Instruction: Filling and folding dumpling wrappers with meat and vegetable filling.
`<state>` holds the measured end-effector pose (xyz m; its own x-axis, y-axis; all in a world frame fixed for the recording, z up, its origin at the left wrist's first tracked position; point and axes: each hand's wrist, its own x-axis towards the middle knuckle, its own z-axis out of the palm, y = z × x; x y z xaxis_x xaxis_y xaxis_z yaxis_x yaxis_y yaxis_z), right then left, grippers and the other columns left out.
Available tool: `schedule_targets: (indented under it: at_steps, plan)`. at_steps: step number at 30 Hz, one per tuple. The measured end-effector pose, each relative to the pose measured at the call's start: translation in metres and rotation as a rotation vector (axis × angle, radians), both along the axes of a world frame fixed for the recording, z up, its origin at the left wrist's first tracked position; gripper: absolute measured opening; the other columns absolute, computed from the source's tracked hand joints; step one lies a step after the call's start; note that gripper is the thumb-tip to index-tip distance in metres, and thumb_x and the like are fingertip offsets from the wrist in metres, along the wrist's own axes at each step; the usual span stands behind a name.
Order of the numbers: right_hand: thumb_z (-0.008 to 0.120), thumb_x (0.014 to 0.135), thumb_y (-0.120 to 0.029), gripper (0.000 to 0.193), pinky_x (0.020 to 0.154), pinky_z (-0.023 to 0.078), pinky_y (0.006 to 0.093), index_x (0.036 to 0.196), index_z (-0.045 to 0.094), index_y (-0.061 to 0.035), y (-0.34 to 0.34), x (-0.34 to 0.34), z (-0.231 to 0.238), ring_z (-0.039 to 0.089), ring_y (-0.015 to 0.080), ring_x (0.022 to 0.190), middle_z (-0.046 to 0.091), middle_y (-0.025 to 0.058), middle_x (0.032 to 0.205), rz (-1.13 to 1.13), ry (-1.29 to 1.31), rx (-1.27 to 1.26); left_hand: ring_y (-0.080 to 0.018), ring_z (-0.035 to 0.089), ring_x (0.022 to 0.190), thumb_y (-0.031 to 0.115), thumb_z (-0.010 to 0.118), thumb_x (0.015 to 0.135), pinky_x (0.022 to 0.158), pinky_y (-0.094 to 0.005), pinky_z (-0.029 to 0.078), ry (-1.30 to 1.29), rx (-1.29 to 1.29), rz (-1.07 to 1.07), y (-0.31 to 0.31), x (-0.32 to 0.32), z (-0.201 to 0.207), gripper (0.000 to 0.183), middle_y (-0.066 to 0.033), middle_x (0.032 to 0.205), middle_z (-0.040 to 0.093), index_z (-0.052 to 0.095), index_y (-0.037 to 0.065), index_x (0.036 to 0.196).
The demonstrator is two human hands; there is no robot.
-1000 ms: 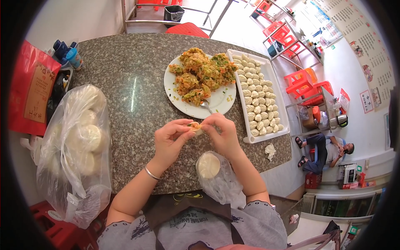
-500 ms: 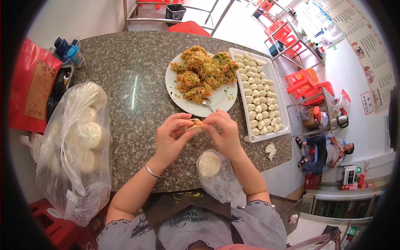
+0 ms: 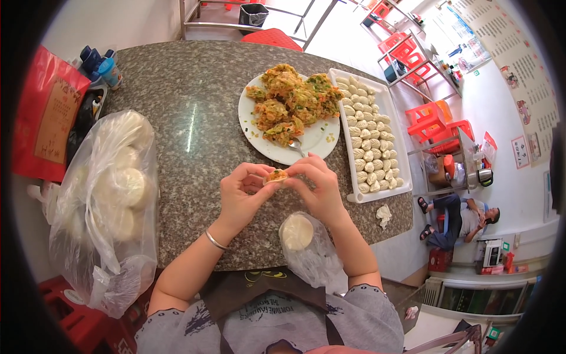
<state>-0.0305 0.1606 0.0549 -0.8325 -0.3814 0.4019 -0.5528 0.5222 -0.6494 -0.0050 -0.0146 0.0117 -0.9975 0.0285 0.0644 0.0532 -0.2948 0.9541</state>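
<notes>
Between my fingertips I hold a dumpling [image 3: 276, 175], its pale wrapper folded partly around orange and green filling. My left hand [image 3: 243, 189] grips one side with thumb and fingers closed, a silver bangle on its wrist. Pinched on the other side is my right hand [image 3: 315, 184]. Just beyond lies a white plate [image 3: 252, 138] heaped with chopped vegetable filling [image 3: 286, 100], a metal spoon [image 3: 296, 146] stuck in it. Close to my right forearm, a stack of round wrappers [image 3: 296, 232] sits in a clear plastic bag [image 3: 315, 259].
Right of the plate, a white tray [image 3: 361, 197] holds rows of pleated dumplings [image 3: 371, 135]. A plastic bag of wrapper stacks [image 3: 118, 200] stands at left by a red paper bag [image 3: 47, 118]. Crumpled tissue [image 3: 384, 216] lies near the table's right edge. A person [image 3: 457, 218] sits further right.
The dumpling has tilted in my fingers so more of its filling shows. Both hands stay in nearly the same place.
</notes>
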Motion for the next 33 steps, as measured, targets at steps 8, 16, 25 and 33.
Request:
schedule_targets:
  at_steps: [8, 16, 25, 33]
  plan:
    - [0.066, 0.078, -0.004, 0.006, 0.076, 0.046, 0.0338, 0.082, 0.062, -0.0017, 0.005, -0.006, 0.008, 0.059, 0.0240, 0.077, 0.062, 0.0085, 0.080, 0.016, -0.372, -0.166, -0.0186, 0.065, 0.094, -0.005, 0.067, 0.080, 0.082, -0.0282, 0.057, 0.149, 0.166, -0.044, 0.003, 0.000, -0.012, 0.014, -0.0155, 0.109, 0.062, 0.066, -0.003, 0.093]
    - [0.067, 0.078, -0.005, 0.007, 0.086, 0.045, 0.0386, 0.083, 0.062, -0.0028, -0.002, 0.000, 0.003, 0.060, 0.0244, 0.080, 0.062, 0.0081, 0.083, 0.013, -0.125, -0.045, -0.0172, 0.065, 0.091, -0.003, 0.068, 0.079, 0.080, -0.0280, 0.057, 0.110, 0.106, -0.012, 0.001, 0.000, -0.013, 0.013, -0.0138, 0.106, 0.064, 0.067, -0.002, 0.092]
    - [0.067, 0.079, -0.005, 0.007, 0.086, 0.045, 0.0389, 0.083, 0.062, -0.0018, 0.005, -0.001, 0.003, 0.060, 0.0249, 0.079, 0.061, 0.0084, 0.082, -0.006, -0.244, -0.098, -0.0169, 0.066, 0.089, 0.000, 0.070, 0.078, 0.078, -0.0272, 0.056, 0.257, -0.106, 0.015, 0.002, -0.001, -0.006, 0.017, -0.0126, 0.106, 0.065, 0.070, 0.001, 0.095]
    - [0.066, 0.079, -0.005, 0.007, 0.080, 0.046, 0.0355, 0.083, 0.062, -0.0014, -0.002, -0.001, 0.007, 0.059, 0.0247, 0.078, 0.061, 0.0085, 0.081, 0.023, -0.273, -0.093, -0.0173, 0.066, 0.090, -0.001, 0.070, 0.078, 0.079, -0.0282, 0.056, 0.345, -0.156, 0.022, 0.001, -0.002, -0.011, 0.013, -0.0128, 0.104, 0.066, 0.069, 0.000, 0.091]
